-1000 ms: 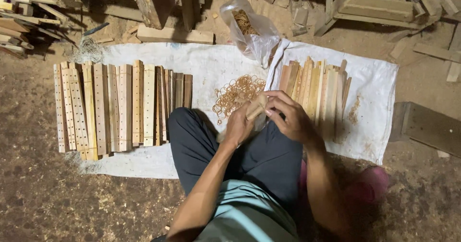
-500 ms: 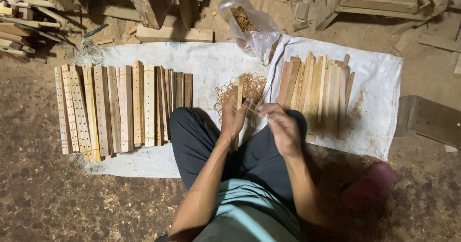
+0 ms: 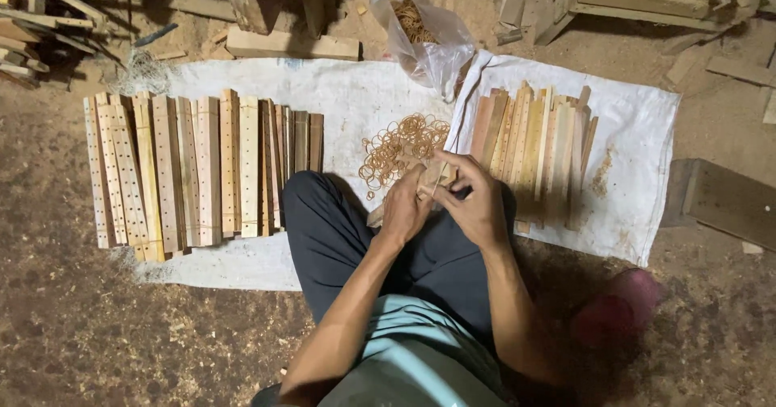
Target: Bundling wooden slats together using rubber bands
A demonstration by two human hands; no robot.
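Wooden, pale and short, a small bundle of slats (image 3: pixel 428 182) sits pinched between both hands, the left hand (image 3: pixel 404 206) gripping its near end and the right hand (image 3: pixel 477 201) curled over its top. Just beyond the fingers lies a loose heap of tan rubber bands (image 3: pixel 400 148) on white sacking (image 3: pixel 347 92). Unbundled slats (image 3: pixel 533 144) lie just past the right hand; drilled wooden strips (image 3: pixel 194 172) lie well left.

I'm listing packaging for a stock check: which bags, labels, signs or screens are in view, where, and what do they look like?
Clear plastic bag: top centre, crumpled and open, tan rubber bands inside.
White woven sacks: flat under the wood strips, used as mats.
No signs or screens in view.
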